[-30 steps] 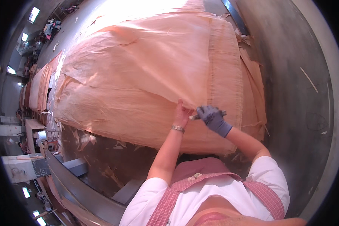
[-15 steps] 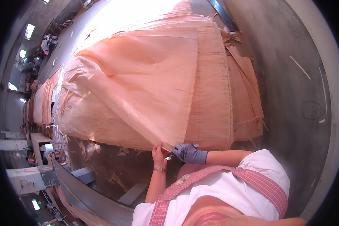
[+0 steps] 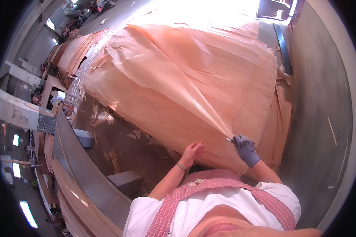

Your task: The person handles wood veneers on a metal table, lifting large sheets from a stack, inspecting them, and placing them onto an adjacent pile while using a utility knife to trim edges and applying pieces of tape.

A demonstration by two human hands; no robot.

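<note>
A thin orange-pink wood veneer sheet (image 3: 178,91) lies folded over on a broad stack of veneer (image 3: 162,130), its corner drawn to a point toward me. At that corner my right hand (image 3: 246,150), in a grey-blue glove, is closed on the sheet. A small pale, shiny piece (image 3: 230,140) sticks out by the gloved fingers; I cannot make out its kind. My left hand (image 3: 193,153), bare with a metal watch (image 3: 181,166) on the wrist, hovers by the stack's near edge. Its fingers are half curled and apart, with nothing seen in them.
A long dark metal panel (image 3: 87,162) runs along the lower left, beside a grey block (image 3: 124,181). Veneer scraps (image 3: 114,160) litter the floor. Another veneer stack (image 3: 73,53) stands far left. A blue bar (image 3: 283,49) lies beyond the stack at the right.
My right hand has pulled the sheet's corner to the right, bunching the fold. The left hand has come off the sheet. The whole view has turned.
</note>
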